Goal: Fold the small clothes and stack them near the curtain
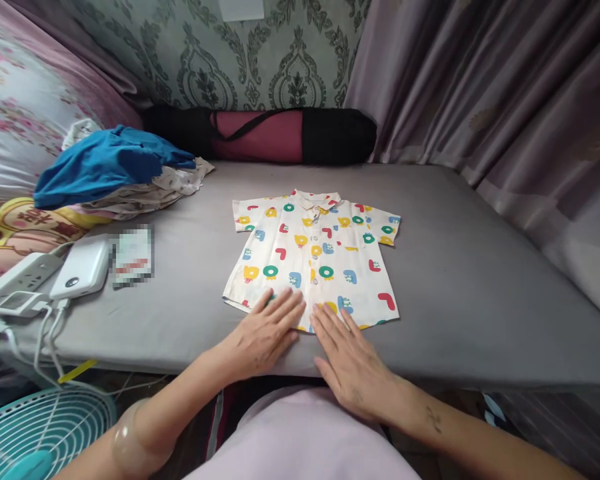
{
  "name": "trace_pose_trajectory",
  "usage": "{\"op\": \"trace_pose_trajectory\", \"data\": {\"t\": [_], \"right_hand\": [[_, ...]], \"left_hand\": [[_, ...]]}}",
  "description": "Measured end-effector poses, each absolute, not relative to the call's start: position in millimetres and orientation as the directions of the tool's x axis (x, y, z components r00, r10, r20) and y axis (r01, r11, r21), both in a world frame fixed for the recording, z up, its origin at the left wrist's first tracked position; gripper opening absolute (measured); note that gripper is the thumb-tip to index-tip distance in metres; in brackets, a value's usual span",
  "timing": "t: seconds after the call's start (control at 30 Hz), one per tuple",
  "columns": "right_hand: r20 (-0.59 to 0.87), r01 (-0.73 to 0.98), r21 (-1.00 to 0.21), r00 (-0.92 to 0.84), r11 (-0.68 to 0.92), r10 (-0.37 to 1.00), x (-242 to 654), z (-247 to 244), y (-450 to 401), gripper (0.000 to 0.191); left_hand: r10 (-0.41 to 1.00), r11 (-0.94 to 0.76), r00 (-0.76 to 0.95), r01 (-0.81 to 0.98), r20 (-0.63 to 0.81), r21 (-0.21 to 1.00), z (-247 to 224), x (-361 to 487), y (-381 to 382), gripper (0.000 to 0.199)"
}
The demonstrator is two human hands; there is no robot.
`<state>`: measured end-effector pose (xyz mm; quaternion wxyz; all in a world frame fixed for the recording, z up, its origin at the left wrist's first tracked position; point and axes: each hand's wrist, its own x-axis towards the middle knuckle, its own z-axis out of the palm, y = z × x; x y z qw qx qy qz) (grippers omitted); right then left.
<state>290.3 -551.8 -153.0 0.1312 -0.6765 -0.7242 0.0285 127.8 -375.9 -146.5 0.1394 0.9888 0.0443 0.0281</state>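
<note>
Head cam | L hand (263,333), R hand (350,357): flat, fingers ext. | shirt (307,257): btm under fingers, rest fwd

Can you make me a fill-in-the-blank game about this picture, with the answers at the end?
1. Fingers of the left hand and right hand lie on the ____.
2. Its sleeves are not long but ____.
3. The cloth on top of the pile is coloured ____.
4. The bag has a reddish middle and ____ ends.

Missing words: shirt; short; blue; black.
</note>
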Motion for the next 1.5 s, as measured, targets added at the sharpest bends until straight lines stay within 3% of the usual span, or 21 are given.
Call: {"op": "trace_pose_trajectory", "data": {"t": [0.07,0.13,0.23,0.3,0.37,0.47,0.53,0.63,0.73,0.83,1.0,1.17,1.27,1.4,1.5], "right_hand": [[0.16,0.944,-0.305,-0.078,0.125,0.984,293,-143,-549,0.045],[0.187,0.923,-0.373,-0.02,0.09,0.982,297,-139,-536,0.037],[0.233,0.938,-0.347,0.088,-0.002,0.968,299,-147,-518,0.043],[0.217,0.946,-0.324,0.061,0.013,0.974,297,-152,-518,0.052],[0.159,0.923,-0.36,-0.083,0.136,0.984,297,-151,-524,0.053],[0.059,0.823,-0.487,-0.303,0.293,0.951,320,-137,-521,0.038],[0.062,0.868,-0.478,-0.12,0.135,0.991,354,-130,-501,0.044],[0.143,0.921,-0.346,0.243,-0.182,0.959,414,-136,-463,0.056],[0.005,0.915,-0.266,0.317,-0.304,0.948,451,-157,-448,0.064],[-0.042,0.943,-0.239,0.228,-0.231,0.973,449,-171,-467,0.064],[0.029,0.97,-0.237,0.066,-0.057,0.997,411,-170,-526,0.059],[0.022,0.948,-0.316,-0.031,0.037,0.999,382,-143,-562,0.063],[-0.037,0.877,-0.474,-0.108,0.077,0.994,378,-115,-562,0.056],[-0.147,0.674,-0.739,-0.182,0.014,0.972,400,-90,-527,0.028],[-0.059,0.67,-0.738,0.051,-0.078,0.997,439,-98,-476,0.03]], "left_hand": [[-0.003,-0.91,1.0,-0.015,0.03,0.414,-136,127,-380,0.039],[0.072,-0.877,0.993,0.018,0.094,0.481,-135,133,-379,0.034],[0.368,-0.886,0.907,0.276,0.203,0.374,-149,144,-376,0.041],[0.425,-0.887,0.888,0.369,0.175,0.277,-159,144,-377,0.051],[0.332,-0.922,0.938,0.3,0.102,0.246,-160,139,-378,0.055],[0.082,-0.938,0.996,0.072,0.017,0.339,-145,137,-370,0.058],[0.161,-0.923,0.986,0.134,0.047,0.361,-136,147,-352,0.056],[0.361,-0.903,0.931,0.335,0.05,0.27,-142,170,-313,0.067],[0.51,-0.845,0.86,0.505,-0.02,0.177,-164,177,-283,0.065],[0.473,-0.871,0.88,0.473,-0.028,0.133,-183,158,-273,0.061],[0.392,-0.917,0.92,0.388,0.032,0.089,-189,116,-288,0.06],[0.331,-0.943,0.937,0.324,0.115,0.071,-179,98,-302,0.063],[0.304,-0.947,0.95,0.294,0.066,0.133,-159,104,-294,0.053],[0.301,-0.895,0.953,0.291,-0.023,0.339,-123,149,-265,0.037],[0.267,-0.846,0.964,0.236,-0.003,0.478,-105,215,-240,0.036]]}}
